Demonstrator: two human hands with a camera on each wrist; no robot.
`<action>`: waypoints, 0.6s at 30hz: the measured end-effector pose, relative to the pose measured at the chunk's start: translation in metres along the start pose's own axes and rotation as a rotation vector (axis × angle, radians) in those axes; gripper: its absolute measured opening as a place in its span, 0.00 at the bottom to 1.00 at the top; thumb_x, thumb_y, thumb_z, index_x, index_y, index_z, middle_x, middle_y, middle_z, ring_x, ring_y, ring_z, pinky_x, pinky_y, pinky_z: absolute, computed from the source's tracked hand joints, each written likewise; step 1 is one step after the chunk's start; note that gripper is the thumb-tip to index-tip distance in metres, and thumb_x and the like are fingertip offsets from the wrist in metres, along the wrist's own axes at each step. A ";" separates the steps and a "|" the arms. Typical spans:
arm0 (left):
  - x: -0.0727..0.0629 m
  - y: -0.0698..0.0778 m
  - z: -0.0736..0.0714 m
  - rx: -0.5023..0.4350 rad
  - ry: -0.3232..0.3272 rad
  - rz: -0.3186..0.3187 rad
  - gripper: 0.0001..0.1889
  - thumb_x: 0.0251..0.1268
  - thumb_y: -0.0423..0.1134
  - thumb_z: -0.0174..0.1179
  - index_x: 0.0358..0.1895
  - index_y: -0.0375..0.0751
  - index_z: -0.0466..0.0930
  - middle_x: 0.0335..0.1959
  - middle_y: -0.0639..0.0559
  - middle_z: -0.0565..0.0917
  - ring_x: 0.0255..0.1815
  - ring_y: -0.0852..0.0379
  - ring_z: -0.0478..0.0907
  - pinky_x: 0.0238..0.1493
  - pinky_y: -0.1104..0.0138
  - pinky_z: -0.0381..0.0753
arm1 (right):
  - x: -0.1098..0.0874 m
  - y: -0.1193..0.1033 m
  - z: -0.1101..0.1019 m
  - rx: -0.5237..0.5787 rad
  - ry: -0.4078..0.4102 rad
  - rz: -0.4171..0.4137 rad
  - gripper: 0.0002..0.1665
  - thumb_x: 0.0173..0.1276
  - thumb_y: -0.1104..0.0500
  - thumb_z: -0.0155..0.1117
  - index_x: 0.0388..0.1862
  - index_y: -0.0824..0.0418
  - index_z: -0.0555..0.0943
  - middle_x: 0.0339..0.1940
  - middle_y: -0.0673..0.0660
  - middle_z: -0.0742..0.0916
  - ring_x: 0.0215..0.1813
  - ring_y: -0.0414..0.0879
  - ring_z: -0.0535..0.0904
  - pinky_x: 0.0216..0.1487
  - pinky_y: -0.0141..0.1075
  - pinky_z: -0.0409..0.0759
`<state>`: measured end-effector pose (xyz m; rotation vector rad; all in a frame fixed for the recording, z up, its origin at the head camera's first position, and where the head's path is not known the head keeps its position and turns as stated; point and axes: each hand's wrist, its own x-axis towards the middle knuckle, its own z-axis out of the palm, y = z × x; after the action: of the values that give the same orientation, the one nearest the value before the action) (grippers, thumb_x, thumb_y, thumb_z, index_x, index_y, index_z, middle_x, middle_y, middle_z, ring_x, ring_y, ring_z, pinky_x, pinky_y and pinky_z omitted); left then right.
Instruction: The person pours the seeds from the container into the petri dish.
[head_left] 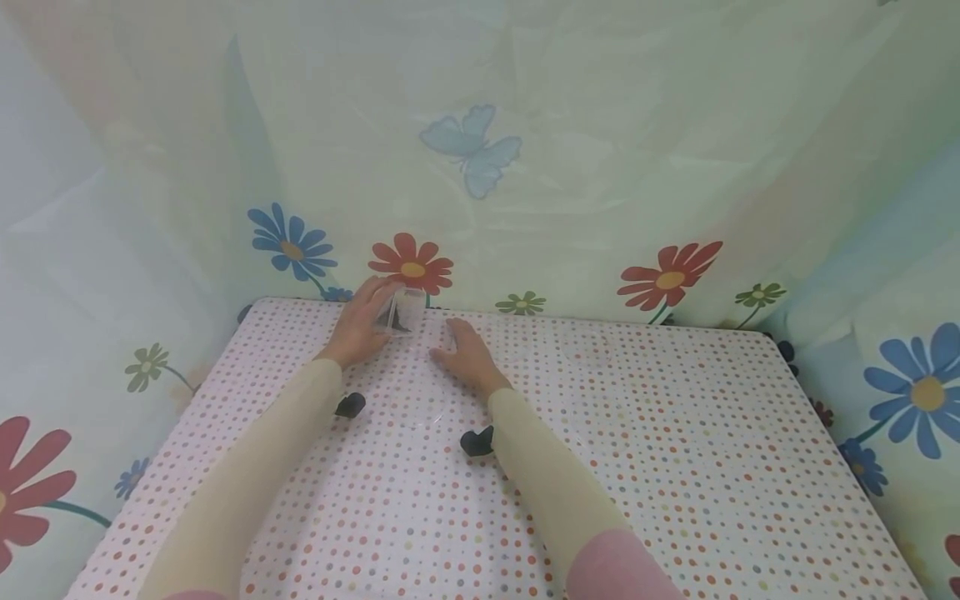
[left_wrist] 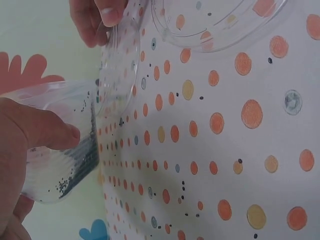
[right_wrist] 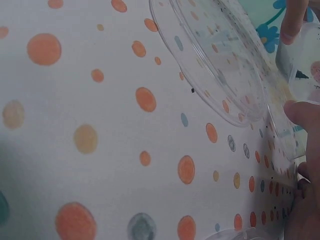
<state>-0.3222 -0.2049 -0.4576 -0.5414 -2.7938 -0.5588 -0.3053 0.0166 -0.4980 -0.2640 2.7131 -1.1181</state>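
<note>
My left hand (head_left: 362, 325) grips a tilted clear plastic container (head_left: 409, 310) near the far table edge. In the left wrist view, small black grains (left_wrist: 86, 150) are heaped along one side of it, with others stuck to its walls. Close by on the right, my right hand (head_left: 468, 357) pinches the rim of a round clear plastic dish (left_wrist: 122, 70) between thumb and fingers. The right wrist view shows the right thumb (right_wrist: 299, 111) at that dish, next to the container. Another round clear dish (right_wrist: 215, 60) lies on the table, nearer to me than the hands.
The dotted tablecloth (head_left: 675, 467) has a few stray black grains (left_wrist: 183, 189) on it. A further faint clear round dish (head_left: 588, 346) lies to the right. Behind the far table edge hangs a flowered curtain (head_left: 570, 183). A dark wrist camera (head_left: 477, 442) sticks out beside the right wrist.
</note>
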 end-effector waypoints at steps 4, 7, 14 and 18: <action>0.001 0.002 0.000 0.011 0.015 0.011 0.47 0.47 0.27 0.70 0.73 0.54 0.58 0.74 0.51 0.60 0.77 0.48 0.54 0.75 0.49 0.60 | 0.002 0.001 0.001 -0.005 0.000 -0.002 0.44 0.69 0.44 0.59 0.77 0.54 0.55 0.79 0.55 0.61 0.80 0.51 0.53 0.80 0.45 0.52; 0.001 0.003 -0.001 0.012 0.032 0.024 0.47 0.46 0.27 0.70 0.72 0.54 0.59 0.74 0.51 0.60 0.77 0.48 0.54 0.75 0.50 0.59 | 0.003 0.002 0.002 -0.010 0.001 -0.005 0.45 0.68 0.43 0.60 0.78 0.54 0.54 0.79 0.54 0.61 0.80 0.50 0.54 0.79 0.45 0.52; 0.002 0.005 0.000 0.009 0.052 0.051 0.47 0.46 0.26 0.70 0.72 0.56 0.60 0.74 0.52 0.61 0.77 0.49 0.54 0.76 0.49 0.59 | 0.002 0.002 0.001 0.002 0.000 0.003 0.45 0.68 0.42 0.60 0.78 0.53 0.54 0.79 0.54 0.60 0.80 0.50 0.53 0.79 0.45 0.52; 0.003 0.007 0.000 0.011 0.052 0.056 0.46 0.47 0.25 0.69 0.72 0.56 0.60 0.74 0.52 0.61 0.77 0.49 0.53 0.75 0.49 0.60 | 0.001 0.001 0.001 0.012 0.000 0.010 0.45 0.68 0.42 0.60 0.78 0.52 0.54 0.79 0.54 0.60 0.80 0.50 0.53 0.79 0.46 0.52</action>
<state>-0.3224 -0.1981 -0.4548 -0.5919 -2.7219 -0.5382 -0.3061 0.0164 -0.4996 -0.2482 2.7040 -1.1314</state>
